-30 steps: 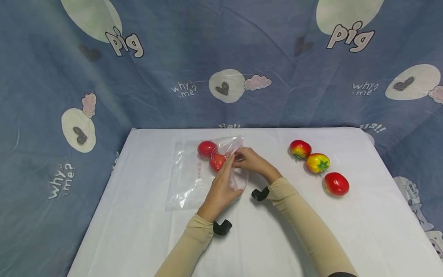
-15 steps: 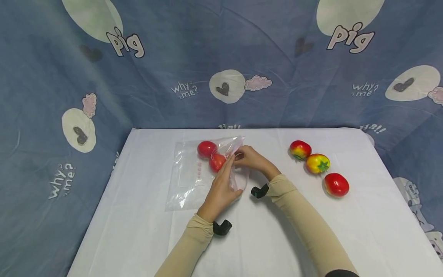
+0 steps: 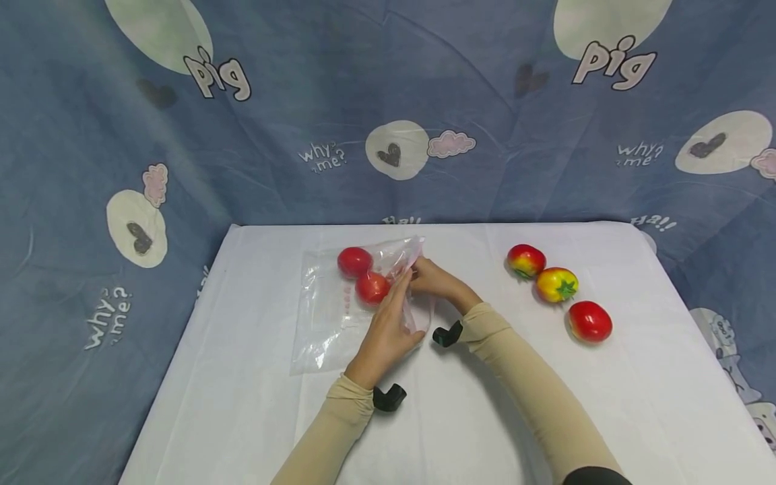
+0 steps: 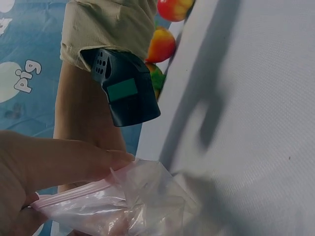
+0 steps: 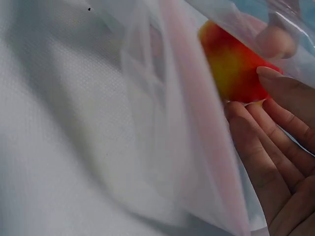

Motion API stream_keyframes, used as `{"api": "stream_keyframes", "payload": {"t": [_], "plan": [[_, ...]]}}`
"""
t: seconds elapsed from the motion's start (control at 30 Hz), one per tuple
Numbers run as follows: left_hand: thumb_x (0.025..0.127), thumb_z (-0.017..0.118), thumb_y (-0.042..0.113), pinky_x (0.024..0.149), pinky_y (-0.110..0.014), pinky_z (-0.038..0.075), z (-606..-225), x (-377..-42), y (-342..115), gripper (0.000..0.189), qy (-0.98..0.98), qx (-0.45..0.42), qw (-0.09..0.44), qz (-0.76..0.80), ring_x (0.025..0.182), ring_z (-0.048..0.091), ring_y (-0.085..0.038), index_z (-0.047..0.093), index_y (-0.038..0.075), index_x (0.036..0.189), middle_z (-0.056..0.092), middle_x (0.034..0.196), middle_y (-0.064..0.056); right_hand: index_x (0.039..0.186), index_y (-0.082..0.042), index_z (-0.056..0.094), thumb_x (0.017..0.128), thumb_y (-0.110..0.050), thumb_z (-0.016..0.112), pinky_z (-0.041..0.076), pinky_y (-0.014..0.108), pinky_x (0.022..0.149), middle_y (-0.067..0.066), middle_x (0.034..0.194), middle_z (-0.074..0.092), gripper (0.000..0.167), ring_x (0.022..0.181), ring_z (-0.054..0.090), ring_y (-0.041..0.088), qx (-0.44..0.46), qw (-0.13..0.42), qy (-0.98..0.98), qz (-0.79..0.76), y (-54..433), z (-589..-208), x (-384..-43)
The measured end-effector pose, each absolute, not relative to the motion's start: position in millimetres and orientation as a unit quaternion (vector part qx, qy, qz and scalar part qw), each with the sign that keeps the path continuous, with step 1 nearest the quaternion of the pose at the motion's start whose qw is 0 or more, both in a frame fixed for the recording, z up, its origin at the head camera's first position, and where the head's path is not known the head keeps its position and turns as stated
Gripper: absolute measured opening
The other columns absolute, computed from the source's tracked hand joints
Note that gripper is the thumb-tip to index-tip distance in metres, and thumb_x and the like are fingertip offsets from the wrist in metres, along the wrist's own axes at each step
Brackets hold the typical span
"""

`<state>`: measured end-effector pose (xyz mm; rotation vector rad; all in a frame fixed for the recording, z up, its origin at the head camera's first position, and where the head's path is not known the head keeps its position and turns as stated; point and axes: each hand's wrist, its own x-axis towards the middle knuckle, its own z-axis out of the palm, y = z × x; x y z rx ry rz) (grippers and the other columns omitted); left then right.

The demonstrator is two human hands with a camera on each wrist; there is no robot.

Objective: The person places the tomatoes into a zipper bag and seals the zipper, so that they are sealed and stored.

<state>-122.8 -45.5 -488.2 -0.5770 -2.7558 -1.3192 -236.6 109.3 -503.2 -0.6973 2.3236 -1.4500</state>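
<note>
A clear zip-lock bag (image 3: pixel 321 337) with a pink seal lies on the white table. Two red fruits (image 3: pixel 354 263) show through its plastic near the far side. My left hand (image 3: pixel 384 340) grips the bag by its mouth; the left wrist view shows thumb and finger at the pink zip (image 4: pixel 74 194). My right hand (image 3: pixel 433 279) reaches in at the mouth from the right. In the right wrist view its thumb and fingers hold a red-and-yellow fruit (image 5: pixel 231 64) just inside the plastic. Left fingers hide that spot in the head view.
To the right on the table (image 3: pixel 212 377) lie a red fruit with yellow (image 3: pixel 526 261), a yellow-and-red one with a green star-shaped top (image 3: pixel 556 285) and a plain red one (image 3: pixel 590 322). Blue printed cloth (image 3: pixel 485 182) stands behind the table.
The right hand has moved slightly left, deeper into the bag mouth. Both fruits seen in the bag have shifted a little left. The left hand stays in place.
</note>
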Motion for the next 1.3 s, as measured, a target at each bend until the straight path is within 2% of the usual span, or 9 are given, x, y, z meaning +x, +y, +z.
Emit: {"api": "stream_keyframes", "payload": {"t": [0.23, 0.43, 0.57, 0.73, 0.9, 1.03, 1.3], "plan": [[0.071, 0.09, -0.001, 0.128, -0.047, 0.03, -487.1, -122.4, -46.5, 0.116, -0.887, -0.186, 0.01, -0.423, 0.158, 0.03, -0.026, 0.024, 0.013, 0.165, 0.029, 0.171, -0.004, 0.127, 0.009, 0.063, 0.088, -0.001, 0.07, 0.055, 0.038, 0.103, 0.027, 0.124, 0.07, 0.041, 0.115, 0.067, 0.035, -0.238, 0.155, 0.809, -0.514, 105.6, -508.3, -234.6], [0.07, 0.09, -0.001, 0.126, -0.048, 0.032, -487.4, -122.7, -46.7, 0.117, -0.887, -0.178, 0.005, -0.427, 0.156, 0.033, -0.028, 0.024, 0.014, 0.165, 0.03, 0.171, -0.006, 0.129, 0.011, 0.061, 0.087, 0.001, 0.07, 0.056, 0.043, 0.105, 0.028, 0.129, 0.067, 0.044, 0.121, 0.066, 0.042, -0.234, 0.158, 0.813, -0.509, 109.1, -509.2, -230.4], [0.07, 0.09, -0.001, 0.126, -0.047, 0.034, -487.4, -123.1, -46.6, 0.116, -0.888, -0.175, 0.004, -0.426, 0.155, 0.036, -0.029, 0.024, 0.014, 0.165, 0.033, 0.17, -0.008, 0.126, 0.012, 0.064, 0.087, 0.002, 0.072, 0.059, 0.042, 0.101, 0.029, 0.125, 0.069, 0.041, 0.116, 0.07, 0.042, -0.233, 0.163, 0.818, -0.501, 115.1, -506.6, -227.0], [0.071, 0.09, 0.0, 0.126, -0.046, 0.033, -486.1, -123.7, -47.1, 0.116, -0.889, -0.175, -0.001, -0.423, 0.157, 0.032, -0.027, 0.023, 0.014, 0.165, 0.03, 0.171, -0.006, 0.123, 0.01, 0.066, 0.088, 0.0, 0.076, 0.06, 0.041, 0.099, 0.027, 0.12, 0.072, 0.038, 0.111, 0.073, 0.039, -0.243, 0.158, 0.816, -0.5, 124.7, -499.8, -222.2], [0.071, 0.09, -0.001, 0.126, -0.048, 0.033, -484.7, -123.8, -48.0, 0.115, -0.889, -0.172, 0.0, -0.425, 0.157, 0.032, -0.028, 0.025, 0.013, 0.165, 0.032, 0.17, -0.008, 0.119, 0.004, 0.07, 0.088, -0.002, 0.077, 0.061, 0.045, 0.095, 0.022, 0.115, 0.075, 0.032, 0.105, 0.074, 0.036, -0.241, 0.101, 0.824, -0.502, 137.1, -494.3, -214.5], [0.071, 0.09, 0.0, 0.125, -0.048, 0.034, -484.4, -123.7, -48.3, 0.115, -0.889, -0.166, -0.003, -0.427, 0.157, 0.032, -0.029, 0.025, 0.015, 0.165, 0.032, 0.17, -0.008, 0.119, 0.005, 0.07, 0.089, -0.005, 0.079, 0.061, 0.049, 0.095, 0.022, 0.113, 0.075, 0.033, 0.104, 0.074, 0.035, -0.217, 0.059, 0.827, -0.515, 149.7, -493.4, -208.6], [0.07, 0.089, -0.002, 0.126, -0.046, 0.033, -486.9, -124.5, -48.3, 0.115, -0.889, -0.168, 0.005, -0.427, 0.157, 0.032, -0.029, 0.026, 0.012, 0.164, 0.031, 0.17, -0.011, 0.12, 0.001, 0.071, 0.089, -0.013, 0.081, 0.056, 0.048, 0.104, 0.018, 0.118, 0.075, 0.036, 0.115, 0.07, 0.035, -0.15, -0.048, 0.863, -0.479, 186.5, -490.5, -200.8]]}}
